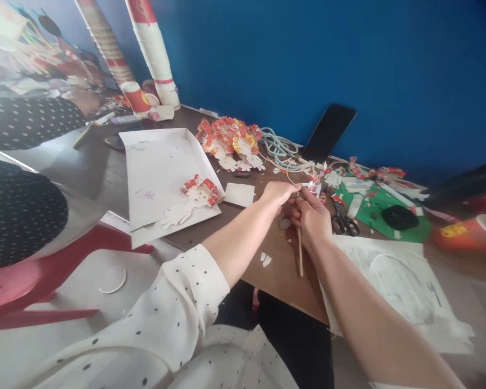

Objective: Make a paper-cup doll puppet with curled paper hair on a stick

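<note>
My right hand (314,216) is closed around a thin wooden stick (301,256), whose lower end points toward me over the brown board. Close against it, my left hand (281,193) pinches near the stick's upper end; what lies between those fingertips is hidden. Just beyond the hands is a small tangle of red and white paper strips (316,181). Black-handled scissors (345,222) lie to the right of my right hand. Left of my hands, a paper figure with a curly red and white mane (198,193) lies on a white box lid (166,167).
Several more maned paper figures (230,141) are heaped near the blue wall, beside a pale blue cord (279,148). A phone (329,132) leans on the wall. Scraps cover a green sheet (417,229); a paper cup (472,235) lies right. Another person's dotted sleeve (28,121) is left.
</note>
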Tool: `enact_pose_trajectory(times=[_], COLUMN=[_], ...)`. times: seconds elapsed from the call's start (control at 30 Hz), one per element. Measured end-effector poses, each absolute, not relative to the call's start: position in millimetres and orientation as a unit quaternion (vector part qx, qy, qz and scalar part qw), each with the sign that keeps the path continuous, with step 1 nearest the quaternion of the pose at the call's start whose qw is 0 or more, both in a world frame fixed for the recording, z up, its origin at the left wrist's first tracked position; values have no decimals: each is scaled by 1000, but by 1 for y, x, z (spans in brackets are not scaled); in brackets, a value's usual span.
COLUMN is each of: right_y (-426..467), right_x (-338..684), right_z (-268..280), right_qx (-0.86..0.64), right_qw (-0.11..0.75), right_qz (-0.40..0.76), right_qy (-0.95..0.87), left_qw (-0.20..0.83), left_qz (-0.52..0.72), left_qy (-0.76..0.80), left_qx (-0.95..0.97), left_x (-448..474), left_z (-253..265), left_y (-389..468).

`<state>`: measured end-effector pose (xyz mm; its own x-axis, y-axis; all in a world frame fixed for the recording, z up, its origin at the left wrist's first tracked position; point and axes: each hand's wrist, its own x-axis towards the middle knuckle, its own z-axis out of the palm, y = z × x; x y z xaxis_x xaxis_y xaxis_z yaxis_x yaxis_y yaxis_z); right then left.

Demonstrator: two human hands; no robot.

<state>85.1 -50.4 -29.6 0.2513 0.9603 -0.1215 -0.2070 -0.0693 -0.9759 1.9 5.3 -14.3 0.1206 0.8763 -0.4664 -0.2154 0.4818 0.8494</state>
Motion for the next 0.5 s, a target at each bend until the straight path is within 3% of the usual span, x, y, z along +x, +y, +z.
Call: enact_pose_trajectory(times=[0.5], right_y=[-49], right_x=[90], right_z=[-31], right_qx=[-548], right_qw=[593], right_qz=[477], right_qy=[-347], left_qw=[669], left_qz=[367], left_qy=[511], left_qx=[396], left_x=[-4], left_z=[-15], left_y=[9])
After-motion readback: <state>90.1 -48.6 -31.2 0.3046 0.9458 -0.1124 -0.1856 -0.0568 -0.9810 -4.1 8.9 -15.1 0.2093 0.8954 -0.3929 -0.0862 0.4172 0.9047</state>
